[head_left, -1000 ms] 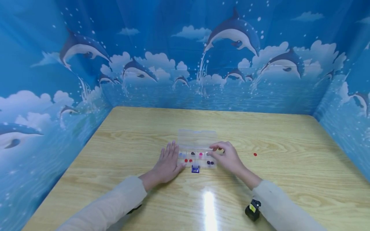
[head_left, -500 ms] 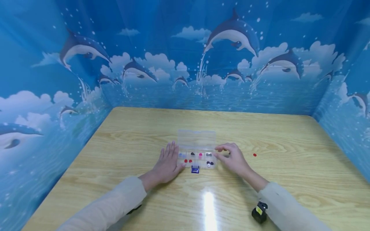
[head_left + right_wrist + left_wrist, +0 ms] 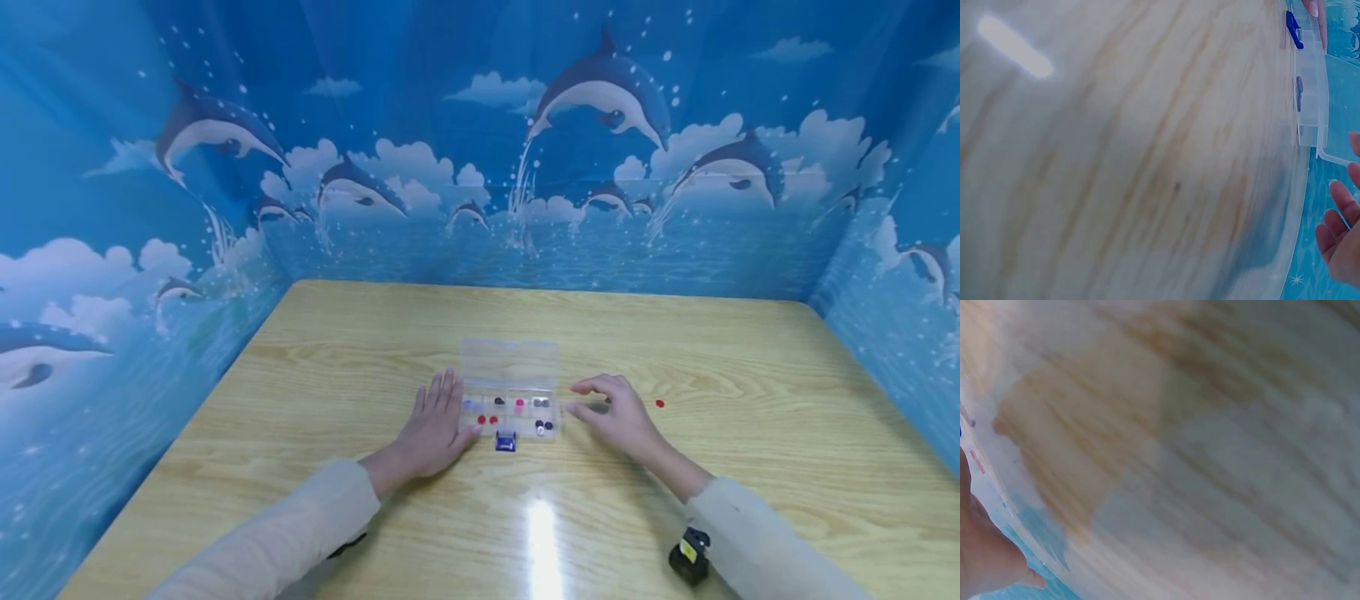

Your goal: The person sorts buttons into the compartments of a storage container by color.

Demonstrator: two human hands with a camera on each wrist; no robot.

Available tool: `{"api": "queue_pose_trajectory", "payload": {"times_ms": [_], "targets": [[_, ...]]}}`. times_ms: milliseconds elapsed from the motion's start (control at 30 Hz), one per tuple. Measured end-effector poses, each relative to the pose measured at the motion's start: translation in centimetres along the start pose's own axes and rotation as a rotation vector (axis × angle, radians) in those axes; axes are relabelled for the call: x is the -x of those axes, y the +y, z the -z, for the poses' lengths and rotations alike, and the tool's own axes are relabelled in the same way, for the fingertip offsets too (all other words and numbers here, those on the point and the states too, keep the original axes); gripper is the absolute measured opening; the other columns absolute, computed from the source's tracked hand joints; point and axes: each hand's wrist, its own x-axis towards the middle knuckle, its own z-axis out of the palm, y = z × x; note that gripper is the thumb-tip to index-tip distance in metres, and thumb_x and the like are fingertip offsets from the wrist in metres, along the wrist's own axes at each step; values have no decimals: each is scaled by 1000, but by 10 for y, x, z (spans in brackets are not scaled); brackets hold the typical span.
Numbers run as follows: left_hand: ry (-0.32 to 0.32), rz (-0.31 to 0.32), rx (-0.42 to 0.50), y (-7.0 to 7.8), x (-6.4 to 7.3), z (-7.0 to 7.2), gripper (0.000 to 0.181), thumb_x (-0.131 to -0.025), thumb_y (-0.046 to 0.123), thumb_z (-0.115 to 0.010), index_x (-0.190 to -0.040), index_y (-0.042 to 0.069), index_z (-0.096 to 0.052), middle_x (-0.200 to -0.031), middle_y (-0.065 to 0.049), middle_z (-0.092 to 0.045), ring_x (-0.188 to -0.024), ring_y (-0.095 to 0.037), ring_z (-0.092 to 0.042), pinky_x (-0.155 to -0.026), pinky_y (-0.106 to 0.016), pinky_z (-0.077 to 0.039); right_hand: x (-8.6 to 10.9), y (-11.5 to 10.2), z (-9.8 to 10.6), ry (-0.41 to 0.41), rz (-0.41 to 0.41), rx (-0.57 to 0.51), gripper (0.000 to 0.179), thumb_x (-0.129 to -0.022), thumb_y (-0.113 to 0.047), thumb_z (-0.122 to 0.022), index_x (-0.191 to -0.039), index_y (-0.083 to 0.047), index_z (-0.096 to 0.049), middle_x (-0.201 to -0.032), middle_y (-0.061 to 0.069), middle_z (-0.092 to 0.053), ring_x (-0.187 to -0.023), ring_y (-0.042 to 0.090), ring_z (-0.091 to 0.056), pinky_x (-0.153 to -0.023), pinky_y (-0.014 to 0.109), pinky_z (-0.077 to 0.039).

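A clear plastic compartment box (image 3: 517,429) lies on the table with its lid (image 3: 510,361) raised back and a blue latch (image 3: 506,442) at the front. Small round button-like pieces sit in its compartments: red ones (image 3: 487,420), a pink one (image 3: 520,402), grey ones (image 3: 542,402) and dark ones (image 3: 548,426). My left hand (image 3: 429,433) rests flat along the box's left side, fingers straight, thumb at the front corner. Just right of the box hovers my right hand (image 3: 618,414), thumb and forefinger apart; in the right wrist view its fingers (image 3: 1342,199) curve loosely with nothing visible between them.
A single red piece (image 3: 660,403) lies on the wooden table (image 3: 360,333) beyond my right hand. A black device with a yellow label (image 3: 688,557) is at my right wrist. A blue dolphin-print curtain (image 3: 420,167) stands around the back and sides.
My right hand has drawn away to the right from the box's back right compartment, leaving two grey pieces in plain sight there. The left hand has stayed put.
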Motion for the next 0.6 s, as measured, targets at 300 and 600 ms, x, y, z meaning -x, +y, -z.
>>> {"api": "queue_pose_trajectory", "payload": {"times_ms": [300,600], "targets": [[6,-3,2,0,0,-1,75,-98,43,-35,-146,-8,-8,-154,-25,3,-143,-39,2,-117,-52,-3,5,7,5,15,42,11,28,-77,-11,-74,-103,-1,-67,-104,13,-67,-100,29,-53,-85,51,-47],[-1,-6,-4,0,0,-1,75,-98,44,-34,-146,-8,-8,-153,-26,4,-143,-40,3,-116,-53,-2,11,11,14,26,58,48,31,-77,-13,-74,-104,0,-67,-106,14,-66,-101,30,-54,-86,52,-48]]}}
